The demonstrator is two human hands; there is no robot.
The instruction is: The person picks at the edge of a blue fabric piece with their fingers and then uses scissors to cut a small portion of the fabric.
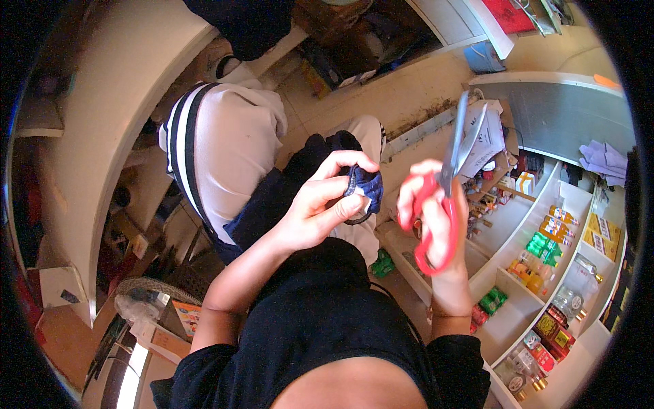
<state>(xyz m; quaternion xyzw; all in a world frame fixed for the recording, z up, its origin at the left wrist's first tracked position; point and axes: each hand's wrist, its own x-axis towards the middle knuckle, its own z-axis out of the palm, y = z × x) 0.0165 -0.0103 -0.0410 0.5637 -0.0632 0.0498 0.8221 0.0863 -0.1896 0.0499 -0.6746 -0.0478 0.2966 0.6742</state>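
Note:
My left hand [319, 207] pinches a small piece of navy fabric [374, 186] between thumb and fingers, in front of my black shirt. Dark stitching runs along the fabric's edge, and a bit of white shows by my thumb. In my right hand [434, 217], to the right of the fabric, is a pair of scissors [447, 176] with red handles. Their blades are spread apart and point up and away from me, clear of the fabric. A larger dark navy cloth [301, 163] lies across the light trousers [230, 133] with dark side stripes.
On the right stands a white shelf unit [531, 235] with several drink bottles [557, 225] and boxes. Behind the scissors is an opened carton [488, 138]. A pale curved panel [138, 61] rises at the left; a fan [138, 307] stands at lower left. A blue bin [483, 57] is farther off.

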